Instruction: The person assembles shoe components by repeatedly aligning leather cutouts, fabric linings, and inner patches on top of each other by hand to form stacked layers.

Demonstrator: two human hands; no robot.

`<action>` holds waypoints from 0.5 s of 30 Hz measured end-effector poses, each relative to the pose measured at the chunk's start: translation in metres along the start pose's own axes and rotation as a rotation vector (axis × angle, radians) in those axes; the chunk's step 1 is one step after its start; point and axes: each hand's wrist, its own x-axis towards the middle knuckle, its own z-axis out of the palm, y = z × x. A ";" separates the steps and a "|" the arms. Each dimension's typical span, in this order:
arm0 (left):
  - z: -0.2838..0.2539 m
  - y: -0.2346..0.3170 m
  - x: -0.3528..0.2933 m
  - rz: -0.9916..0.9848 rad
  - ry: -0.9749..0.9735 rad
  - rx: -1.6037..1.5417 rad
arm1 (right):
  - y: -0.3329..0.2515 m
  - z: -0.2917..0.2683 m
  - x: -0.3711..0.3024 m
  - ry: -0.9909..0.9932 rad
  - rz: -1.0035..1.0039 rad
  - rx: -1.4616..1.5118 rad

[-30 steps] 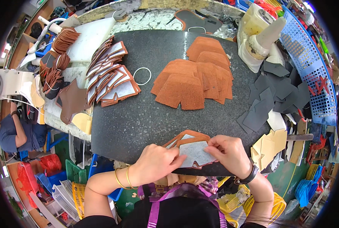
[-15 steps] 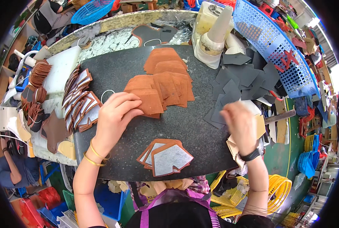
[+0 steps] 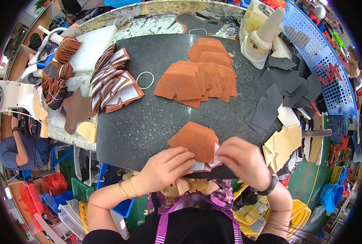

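Note:
A brown leather piece (image 3: 194, 140) lies near the front edge of the dark work slab, on top of pieces whose white-lined faces (image 3: 201, 166) peek out below and to its right. My left hand (image 3: 164, 166) pinches its lower left edge between thumb and fingers. On the opposite side, my right hand (image 3: 246, 160) has its fingertips drawn together at the right edge; what they hold, if anything, is hidden. Farther back is a fanned stack of similar brown leather pieces (image 3: 185, 83).
Left on the dark slab (image 3: 128, 138) stand rows of white-lined brown pieces (image 3: 116, 87) beside a white ring (image 3: 145, 80). To the right lie dark grey pieces (image 3: 270, 105), beige pieces (image 3: 284, 144), a cone-shaped stand (image 3: 266, 34) and a blue basket (image 3: 319, 61).
My left hand has come from the brown stack toward the front edge, and a brown piece now covers the white-lined ones. My right hand has left the grey pieces and joined it.

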 end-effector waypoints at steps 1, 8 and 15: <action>0.005 0.001 0.000 0.002 -0.022 -0.003 | -0.001 0.009 0.003 -0.043 -0.025 0.048; 0.012 -0.002 -0.006 0.009 0.004 -0.021 | 0.001 0.011 0.023 -0.248 0.066 -0.153; 0.011 -0.004 -0.007 -0.001 0.017 -0.002 | 0.002 0.012 0.021 -0.193 -0.011 -0.164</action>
